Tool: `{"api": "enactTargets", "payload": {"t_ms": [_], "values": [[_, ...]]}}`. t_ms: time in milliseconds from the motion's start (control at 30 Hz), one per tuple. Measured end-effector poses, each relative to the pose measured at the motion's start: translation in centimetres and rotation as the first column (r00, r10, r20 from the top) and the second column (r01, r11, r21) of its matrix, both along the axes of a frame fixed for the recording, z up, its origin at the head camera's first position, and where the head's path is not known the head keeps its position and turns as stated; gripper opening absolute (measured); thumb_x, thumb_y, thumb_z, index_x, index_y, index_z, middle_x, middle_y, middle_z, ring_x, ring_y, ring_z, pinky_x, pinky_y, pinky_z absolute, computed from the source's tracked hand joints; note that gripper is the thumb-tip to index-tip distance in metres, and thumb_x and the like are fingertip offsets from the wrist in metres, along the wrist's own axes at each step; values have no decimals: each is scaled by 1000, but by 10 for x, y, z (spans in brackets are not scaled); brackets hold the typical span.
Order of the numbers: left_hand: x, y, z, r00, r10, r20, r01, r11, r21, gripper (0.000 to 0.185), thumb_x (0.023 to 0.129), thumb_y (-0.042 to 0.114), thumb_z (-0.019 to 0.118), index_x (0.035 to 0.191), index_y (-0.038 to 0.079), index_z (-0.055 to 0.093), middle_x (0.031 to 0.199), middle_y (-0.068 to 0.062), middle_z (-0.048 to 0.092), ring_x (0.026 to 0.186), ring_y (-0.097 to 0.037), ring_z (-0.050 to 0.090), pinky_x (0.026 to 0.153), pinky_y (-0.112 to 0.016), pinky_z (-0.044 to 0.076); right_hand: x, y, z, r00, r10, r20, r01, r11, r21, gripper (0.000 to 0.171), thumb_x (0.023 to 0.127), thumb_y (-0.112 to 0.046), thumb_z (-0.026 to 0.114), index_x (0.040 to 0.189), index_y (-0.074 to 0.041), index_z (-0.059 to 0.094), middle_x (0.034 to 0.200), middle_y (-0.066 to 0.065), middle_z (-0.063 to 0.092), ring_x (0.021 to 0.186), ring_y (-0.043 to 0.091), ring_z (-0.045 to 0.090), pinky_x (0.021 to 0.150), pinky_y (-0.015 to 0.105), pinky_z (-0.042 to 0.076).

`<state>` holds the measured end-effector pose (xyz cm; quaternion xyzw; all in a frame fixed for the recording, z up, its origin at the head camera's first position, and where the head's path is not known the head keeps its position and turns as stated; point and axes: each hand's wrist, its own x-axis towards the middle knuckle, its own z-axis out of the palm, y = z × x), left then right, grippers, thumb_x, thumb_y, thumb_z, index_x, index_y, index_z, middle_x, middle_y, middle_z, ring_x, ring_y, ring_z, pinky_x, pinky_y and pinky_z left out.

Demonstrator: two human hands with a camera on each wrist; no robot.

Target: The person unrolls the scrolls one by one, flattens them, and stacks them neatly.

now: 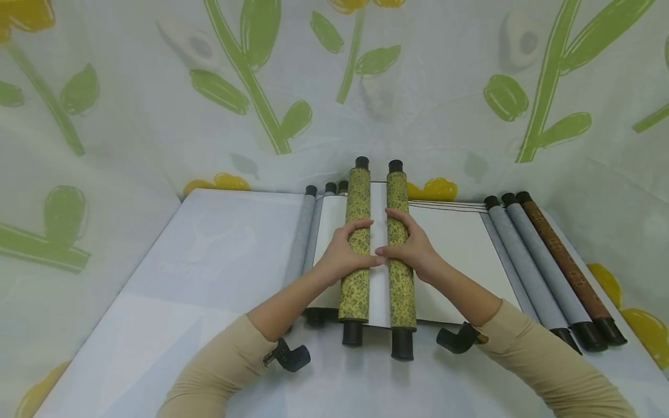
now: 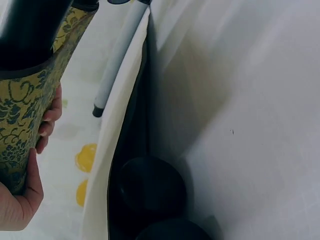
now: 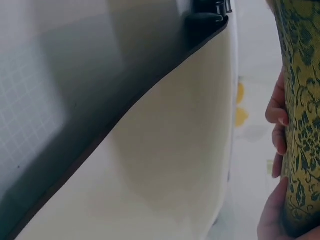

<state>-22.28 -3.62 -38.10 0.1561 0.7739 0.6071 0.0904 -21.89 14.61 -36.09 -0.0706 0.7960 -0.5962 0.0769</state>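
A hanging scroll with yellow-green, dark-flowered brocade is rolled from both sides into a left roll [image 1: 355, 296] and a right roll [image 1: 402, 290], with a white strip [image 1: 378, 203] between them. Black knobs cap both rolls. My left hand [image 1: 342, 252] grips the left roll around its middle, thumb on the near side. Gripping the right roll is my right hand [image 1: 416, 248], its fingertips close to the left thumb. In the left wrist view the brocade [image 2: 22, 120] lies against curled fingers; the right wrist view shows the same brocade [image 3: 305, 125] in the other hand.
Beneath lie opened scrolls with blank cream paper [image 1: 449, 249]. Grey rollers [image 1: 533, 267] and a brown roller [image 1: 567, 261] lie on the right; another grey roller [image 1: 300, 238] is at the left. The white table [image 1: 209, 244] meets a leaf-printed curtain [image 1: 324, 128].
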Motion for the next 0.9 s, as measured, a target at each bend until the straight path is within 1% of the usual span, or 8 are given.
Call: {"api": "enactTargets", "payload": {"t_ms": [133, 233, 367, 500, 600, 667, 800, 900], "values": [[0, -2, 3, 1000, 5, 7, -5, 1000, -2, 76, 71, 6, 76, 139, 17, 46, 143, -1, 41, 136, -22, 30, 108, -50, 27, -1, 1, 2, 1000, -1, 9, 1, 1000, 23, 88, 75, 2, 72, 149, -14, 26, 156, 13, 16, 137, 36, 20, 103, 52, 34], [0, -4, 5, 1000, 3, 23, -3, 1000, -16, 76, 70, 1, 72, 139, 19, 46, 143, -5, 39, 131, -24, 34, 102, -46, 35, -2, 3, 3, 1000, 0, 23, -1, 999, 42, 88, 75, 4, 70, 149, -16, 26, 156, 12, 16, 131, 37, 28, 95, 47, 41], [0, -7, 9, 999, 1, 34, 3, 995, -103, 74, 69, 2, 66, 137, 26, 49, 142, -11, 34, 128, -28, 34, 87, -41, 43, -5, 6, 4, 999, -7, 35, 5, 998, 65, 89, 74, 7, 66, 150, -18, 26, 155, 13, 18, 123, 36, 35, 87, 40, 43], [0, -10, 10, 999, 25, 23, -20, 985, -170, 72, 70, 3, 62, 135, 30, 51, 140, -15, 35, 123, -29, 37, 81, -38, 42, -6, 10, 5, 998, -15, 60, 10, 997, 77, 87, 74, 6, 59, 150, -20, 26, 155, 14, 17, 124, 34, 33, 88, 39, 39], [0, -10, 9, 998, 63, 27, -59, 987, -150, 67, 72, 3, 60, 134, 29, 53, 139, -15, 36, 119, -28, 38, 82, -38, 40, -7, 12, 5, 997, -35, 75, 30, 997, 71, 83, 75, 6, 54, 150, -21, 28, 157, 11, 15, 132, 31, 25, 90, 39, 35], [0, -9, 8, 995, 94, 31, -90, 987, -131, 64, 73, 3, 60, 132, 28, 55, 138, -15, 37, 117, -28, 39, 82, -39, 40, -7, 13, 4, 996, -53, 66, 49, 997, 57, 81, 76, 6, 54, 149, -20, 30, 157, 9, 15, 137, 29, 20, 92, 40, 33], [0, -6, 6, 989, 143, 28, -139, 984, -110, 59, 74, 9, 71, 129, 27, 57, 137, -15, 36, 120, -28, 38, 92, -45, 40, -7, 14, 2, 996, -76, 36, 75, 997, 32, 81, 79, 1, 66, 149, -18, 30, 157, 9, 18, 140, 31, 19, 102, 45, 35], [1, -5, 6, 988, 155, 12, -152, 981, -121, 63, 71, 15, 79, 128, 27, 57, 137, -15, 36, 123, -30, 39, 99, -50, 36, -7, 13, 2, 996, -86, 13, 85, 995, 48, 87, 75, -4, 76, 149, -18, 31, 156, 9, 21, 140, 31, 20, 106, 48, 33]]}}
